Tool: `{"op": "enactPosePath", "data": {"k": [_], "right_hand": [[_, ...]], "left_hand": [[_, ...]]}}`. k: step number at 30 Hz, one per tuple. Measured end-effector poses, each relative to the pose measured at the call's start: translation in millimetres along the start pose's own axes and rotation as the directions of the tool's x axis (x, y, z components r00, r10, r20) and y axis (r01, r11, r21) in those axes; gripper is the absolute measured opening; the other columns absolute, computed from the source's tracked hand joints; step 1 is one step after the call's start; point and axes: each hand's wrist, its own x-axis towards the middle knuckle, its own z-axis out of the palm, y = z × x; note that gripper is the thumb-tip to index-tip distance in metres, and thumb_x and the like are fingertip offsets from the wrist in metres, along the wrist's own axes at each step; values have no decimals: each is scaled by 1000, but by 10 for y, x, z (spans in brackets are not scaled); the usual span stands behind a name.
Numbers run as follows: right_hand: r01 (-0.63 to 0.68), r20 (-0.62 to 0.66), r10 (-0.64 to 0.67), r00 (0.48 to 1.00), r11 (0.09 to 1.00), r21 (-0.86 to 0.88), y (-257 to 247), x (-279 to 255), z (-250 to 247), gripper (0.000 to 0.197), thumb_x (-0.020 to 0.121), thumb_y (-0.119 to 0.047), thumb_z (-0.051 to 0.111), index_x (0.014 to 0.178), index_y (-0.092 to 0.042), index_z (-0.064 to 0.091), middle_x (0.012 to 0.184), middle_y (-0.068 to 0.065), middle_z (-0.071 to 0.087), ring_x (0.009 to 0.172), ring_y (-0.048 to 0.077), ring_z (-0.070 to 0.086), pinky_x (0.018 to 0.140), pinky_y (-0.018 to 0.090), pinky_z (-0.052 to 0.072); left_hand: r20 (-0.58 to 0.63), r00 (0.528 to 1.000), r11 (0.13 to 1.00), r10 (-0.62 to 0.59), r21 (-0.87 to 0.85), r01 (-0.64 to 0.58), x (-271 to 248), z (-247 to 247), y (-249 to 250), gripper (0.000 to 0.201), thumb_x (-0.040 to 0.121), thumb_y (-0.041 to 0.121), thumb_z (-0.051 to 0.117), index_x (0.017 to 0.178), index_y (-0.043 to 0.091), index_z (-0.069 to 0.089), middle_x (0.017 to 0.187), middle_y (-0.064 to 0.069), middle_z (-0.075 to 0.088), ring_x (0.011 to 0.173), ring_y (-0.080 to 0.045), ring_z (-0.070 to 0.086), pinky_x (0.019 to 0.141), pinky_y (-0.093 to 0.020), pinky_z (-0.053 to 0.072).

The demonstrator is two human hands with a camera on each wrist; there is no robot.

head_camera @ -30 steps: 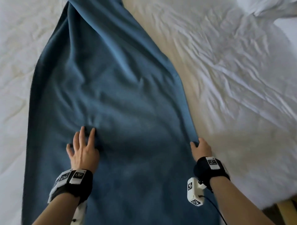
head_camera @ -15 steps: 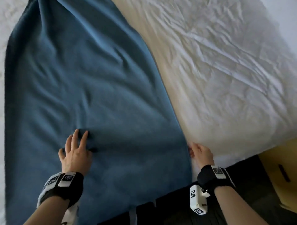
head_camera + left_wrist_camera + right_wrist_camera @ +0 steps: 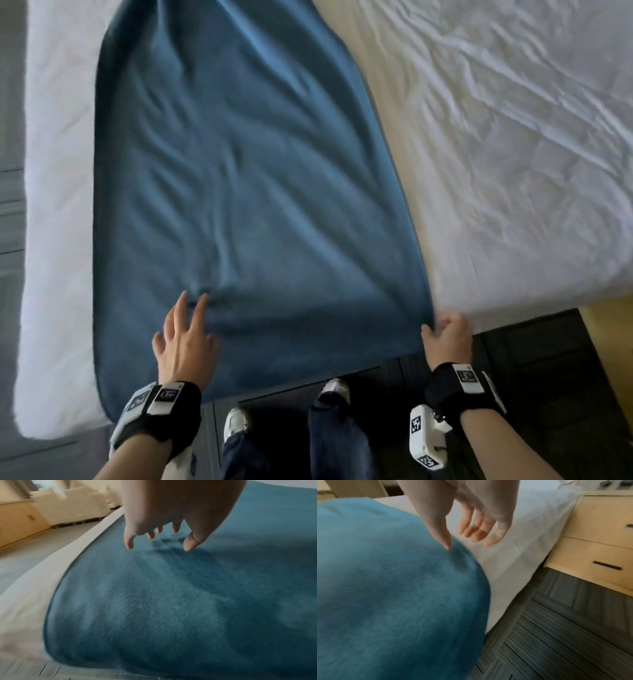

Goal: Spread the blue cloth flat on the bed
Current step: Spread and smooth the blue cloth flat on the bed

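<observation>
The blue cloth [image 3: 246,192] lies lengthwise on the bed [image 3: 513,154], its long axis running straight away from the person, with the near end draped over the bed's front edge. It sits toward the bed's left half, white sheet showing on both sides.

The left hand [image 3: 185,339] is right on top of the cloth near its near end, fingers [image 3: 190,543] straight and spread, holding nothing. A small bunch of wrinkles sits just past the fingertips. The right hand [image 3: 445,335] is at the cloth's near right corner, so the fabric lies to its left. In the right wrist view the fingers [image 3: 479,534] are relaxed, and only the thumb tip touches the cloth edge (no real pinch there).

Compared with the earlier frames, both hands have slid back toward the person along the cloth, the right one following the right edge down to the corner. It looked like it was gripping that edge a second ago and has now let go. The floor and the person's feet have come into view too.

Judging from the leftover creases, smoothing still isn't finished.
</observation>
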Motion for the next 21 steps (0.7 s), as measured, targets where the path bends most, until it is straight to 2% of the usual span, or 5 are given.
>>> {"op": "enactPosePath", "data": {"k": [3, 9, 12, 15, 21], "right_hand": [[268, -50, -266, 963, 962, 43, -328, -157, 82, 27, 71, 6, 68, 94, 4, 55, 90, 22, 54, 82, 38, 55, 76, 46, 46], [488, 226, -500, 836, 866, 109, -1118, -791, 602, 20, 78, 2, 61, 96, -4, 58, 86, 5, 52, 82, 27, 54, 77, 39, 47], [504, 300, -513, 804, 856, 112, -1460, -1152, 920, 19, 80, -2, 58, 99, -8, 57, 89, 2, 53, 86, 22, 53, 79, 35, 46], [495, 241, -506, 828, 862, 110, -1801, -1514, 1220, 20, 81, -1, 56, 99, -8, 57, 91, 4, 56, 91, 22, 52, 81, 31, 44], [454, 124, -452, 883, 891, 10, -2498, -2147, 1719, 25, 77, 2, 55, 101, -4, 60, 104, 14, 59, 99, 32, 50, 86, 42, 42]], "left_hand": [[-79, 975, 975, -206, -98, 198, 68, -99, -355, 76, 76, 15, 64, 143, 23, 28, 157, -6, 13, 141, -29, 16, 109, -55, 21], [-63, 859, 796, -508, -414, 441, 504, -349, -1048, 73, 85, 22, 61, 144, 5, 23, 152, -19, 22, 137, -39, 22, 111, -51, 22], [-19, 878, 737, -479, -551, 391, 820, -481, -1280, 55, 86, 21, 60, 133, -2, 39, 131, -27, 48, 121, -41, 44, 101, -44, 34], [64, 963, 769, -260, -589, 247, 983, -590, -1441, 29, 87, 21, 62, 105, -2, 59, 101, -24, 66, 94, -36, 60, 74, -34, 40], [213, 972, 815, -102, -542, 204, 976, -663, -2010, 30, 81, 26, 68, 56, 16, 55, 57, -5, 57, 67, -30, 60, 64, -34, 48]]}}
